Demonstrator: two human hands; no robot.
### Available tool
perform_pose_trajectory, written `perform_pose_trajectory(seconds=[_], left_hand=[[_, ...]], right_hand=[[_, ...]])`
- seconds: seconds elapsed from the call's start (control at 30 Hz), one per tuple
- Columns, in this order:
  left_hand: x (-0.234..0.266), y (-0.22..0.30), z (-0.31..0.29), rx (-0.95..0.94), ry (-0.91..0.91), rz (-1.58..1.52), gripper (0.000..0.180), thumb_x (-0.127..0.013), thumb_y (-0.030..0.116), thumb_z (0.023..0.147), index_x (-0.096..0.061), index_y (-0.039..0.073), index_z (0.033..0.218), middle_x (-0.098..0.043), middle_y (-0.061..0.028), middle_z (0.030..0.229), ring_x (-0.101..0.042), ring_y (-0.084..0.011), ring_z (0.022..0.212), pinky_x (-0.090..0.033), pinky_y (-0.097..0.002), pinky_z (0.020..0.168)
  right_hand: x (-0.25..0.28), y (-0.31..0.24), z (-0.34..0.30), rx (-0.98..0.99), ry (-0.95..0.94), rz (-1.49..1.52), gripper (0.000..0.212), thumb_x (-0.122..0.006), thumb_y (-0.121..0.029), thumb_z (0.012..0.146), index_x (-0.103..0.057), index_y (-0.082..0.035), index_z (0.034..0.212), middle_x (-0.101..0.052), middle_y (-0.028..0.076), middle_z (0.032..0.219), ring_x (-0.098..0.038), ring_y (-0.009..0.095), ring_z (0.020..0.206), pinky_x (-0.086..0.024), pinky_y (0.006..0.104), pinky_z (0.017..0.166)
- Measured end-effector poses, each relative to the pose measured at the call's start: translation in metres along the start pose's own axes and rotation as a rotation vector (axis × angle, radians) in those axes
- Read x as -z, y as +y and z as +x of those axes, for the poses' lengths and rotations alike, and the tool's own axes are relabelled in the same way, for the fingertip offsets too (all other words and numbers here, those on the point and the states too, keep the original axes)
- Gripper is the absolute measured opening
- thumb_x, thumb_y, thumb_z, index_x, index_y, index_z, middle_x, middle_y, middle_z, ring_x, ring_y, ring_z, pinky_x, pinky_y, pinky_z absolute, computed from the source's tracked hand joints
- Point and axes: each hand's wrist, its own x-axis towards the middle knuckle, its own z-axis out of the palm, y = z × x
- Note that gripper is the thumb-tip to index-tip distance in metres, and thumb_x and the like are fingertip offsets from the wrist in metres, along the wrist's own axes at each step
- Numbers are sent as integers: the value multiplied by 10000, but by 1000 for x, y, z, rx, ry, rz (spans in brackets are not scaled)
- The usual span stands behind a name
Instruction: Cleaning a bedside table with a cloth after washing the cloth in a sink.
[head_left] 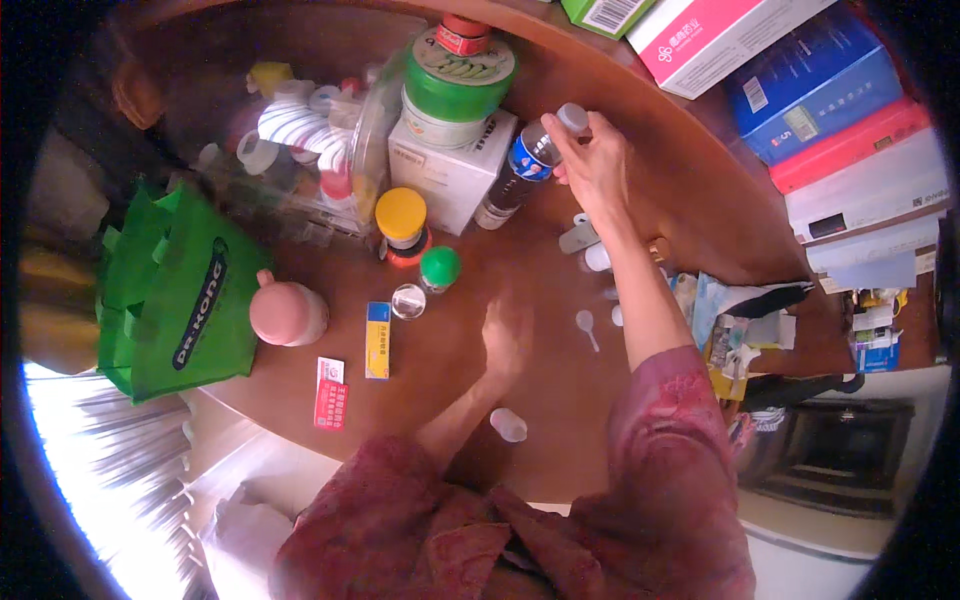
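My right hand (597, 165) reaches to the back of the table, its fingers closed round the upper part of a plastic bottle (510, 192). The bottle has a pale cap, a blue label and dark contents, and it stands beside a white box (452, 170). Over the middle of the brown table, my left hand (508, 335) is smeared by motion, so its fingers cannot be read. Nearest to it are a small clear round container (408, 301), a green-capped jar (440, 268) and, closer to me, a small translucent cup (509, 425).
A green bag (190, 300) and a pink-lidded mug (288, 312) stand at the left. Beside them lie a yellow-blue box (377, 342) and a red-white card (331, 395). A white spoon (587, 330) lies by my right forearm. Stacked boxes (815, 90) fill the far right.
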Motion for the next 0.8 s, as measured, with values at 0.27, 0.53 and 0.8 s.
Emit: perform_pose_trajectory(seconds=[0.27, 0.53, 0.8], left_hand=[[108, 45, -48, 13, -248, 99, 219, -634, 133, 777, -627, 33, 972, -625, -154, 865, -608, -329, 774, -507, -381, 677], [187, 37, -63, 49, -241, 252, 204, -608, 68, 751, -624, 21, 948, -618, -173, 857, -612, -322, 773, -497, -375, 667], [210, 37, -75, 111, -283, 292, 188, -615, 102, 791, -614, 8, 954, -617, -183, 847, -631, -296, 742, -496, -347, 639]], right_hand=[[-1, -7, -11, -30, -1, -5, 418, -699, -326, 787, -597, 18, 1003, -625, 86, 759, -583, 126, 493, -499, 266, 449], [-64, 9, -137, 283, -170, -349, 531, -715, -323, 756, -519, -47, 1166, -621, 144, 1016, -618, 261, 769, -491, 375, 681], [-87, 37, -146, 42, -343, -252, 564, -711, -339, 747, -466, -49, 1164, -602, 194, 1052, -607, 346, 934, -487, 411, 763]])
